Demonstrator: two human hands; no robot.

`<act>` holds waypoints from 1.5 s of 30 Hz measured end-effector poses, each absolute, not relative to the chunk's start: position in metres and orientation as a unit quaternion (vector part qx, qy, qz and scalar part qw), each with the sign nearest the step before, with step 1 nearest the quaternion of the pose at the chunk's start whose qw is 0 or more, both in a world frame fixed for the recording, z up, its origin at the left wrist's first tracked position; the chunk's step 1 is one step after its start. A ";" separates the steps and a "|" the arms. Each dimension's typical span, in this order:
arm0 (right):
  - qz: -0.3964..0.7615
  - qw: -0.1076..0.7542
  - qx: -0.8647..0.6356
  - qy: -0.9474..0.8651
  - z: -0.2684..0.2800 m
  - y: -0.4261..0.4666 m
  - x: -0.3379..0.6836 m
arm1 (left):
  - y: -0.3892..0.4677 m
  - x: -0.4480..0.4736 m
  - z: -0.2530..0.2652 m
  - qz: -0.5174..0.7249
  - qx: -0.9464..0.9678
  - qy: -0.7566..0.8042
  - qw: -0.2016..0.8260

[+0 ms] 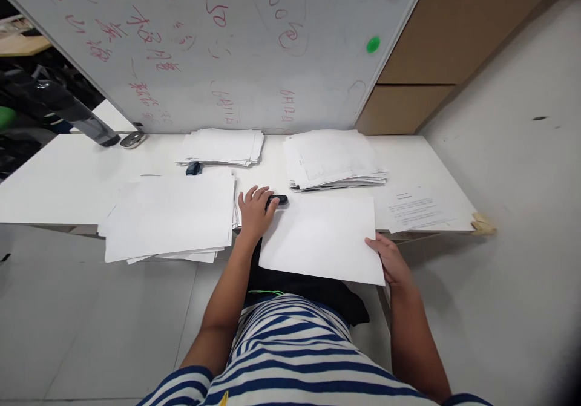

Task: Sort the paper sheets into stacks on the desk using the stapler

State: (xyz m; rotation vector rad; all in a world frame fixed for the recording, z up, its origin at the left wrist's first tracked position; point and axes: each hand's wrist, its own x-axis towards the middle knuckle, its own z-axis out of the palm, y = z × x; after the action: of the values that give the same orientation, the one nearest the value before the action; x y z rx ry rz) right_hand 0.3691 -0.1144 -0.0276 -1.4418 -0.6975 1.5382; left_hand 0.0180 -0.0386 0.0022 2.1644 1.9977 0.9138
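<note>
My left hand (255, 213) rests at the upper left corner of a white sheet of paper (320, 233). Its thumb and index finger close on a small black stapler (282, 199), partly hidden by the hand. The other fingers spread over the desk. My right hand (389, 259) pinches the sheet's right edge, thumb on top and fingers underneath. The sheet lies partly on the desk, its near edge jutting out over my lap. Whether it is one sheet or several cannot be seen.
A large paper stack (170, 212) overhangs the desk's front edge at left. Behind are two more stacks (222, 147) (331, 158) and a dark blue clip-like object (193, 168). A printed sheet (415, 208) lies right. A whiteboard (254, 49), bottle (75, 106) and mouse (133, 140) stand behind.
</note>
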 end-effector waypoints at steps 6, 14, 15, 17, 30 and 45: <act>0.608 0.441 -0.589 -0.299 -0.020 -0.104 0.379 | -0.013 0.024 0.035 0.287 0.704 0.649 0.043; 0.607 0.450 -0.582 -0.301 -0.009 -0.094 0.382 | 0.024 0.034 0.029 0.252 0.622 0.729 0.132; 0.608 0.451 -0.583 -0.295 -0.010 -0.095 0.381 | 0.025 0.035 0.025 0.254 0.615 0.736 0.128; 0.605 0.452 -0.591 -0.282 -0.014 -0.099 0.378 | 0.027 0.036 0.019 0.253 0.611 0.740 0.118; 0.596 0.453 -0.613 -0.253 -0.027 -0.125 0.362 | 0.029 0.043 0.020 0.189 0.632 0.749 0.067; 0.588 0.463 -0.620 -0.235 -0.027 -0.113 0.367 | 0.029 0.041 0.016 0.243 0.623 0.734 0.116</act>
State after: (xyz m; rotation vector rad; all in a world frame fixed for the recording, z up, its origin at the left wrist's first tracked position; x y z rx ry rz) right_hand 0.3666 -0.1128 -0.0270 -1.5244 -0.5765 1.4461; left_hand 0.0413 0.0289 0.0156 1.8253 2.1497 0.7125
